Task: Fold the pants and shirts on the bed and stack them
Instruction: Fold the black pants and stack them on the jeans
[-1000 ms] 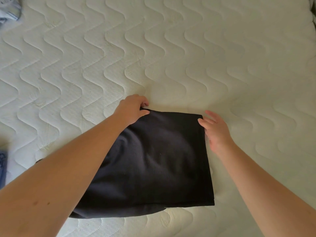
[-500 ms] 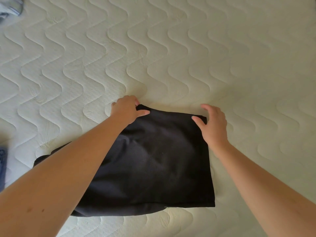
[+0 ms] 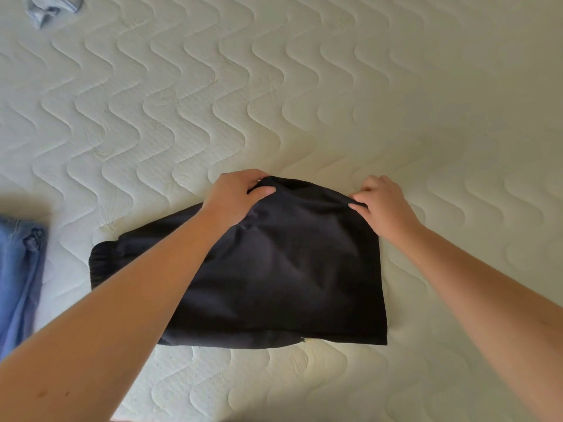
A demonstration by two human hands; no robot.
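Note:
A black garment (image 3: pixel 289 278), folded into a rough rectangle, lies on the white quilted mattress (image 3: pixel 335 102) in front of me. My left hand (image 3: pixel 234 196) grips its far left corner, thumb on top of the cloth. My right hand (image 3: pixel 384 202) pinches the far right corner. The far edge is lifted off the mattress between both hands. My left forearm covers the garment's left part, where an elastic waistband (image 3: pixel 100 257) shows.
Blue jeans (image 3: pixel 18 269) lie at the left edge of the bed. A crumpled light blue-grey cloth (image 3: pixel 50 7) sits at the far left corner. Bare mattress stretches beyond and to the right of the black garment.
Both hands have closed on the far corners and raised the far edge. The right hand went from touching the edge to pinching it. The view shifted, bringing the jeans into sight.

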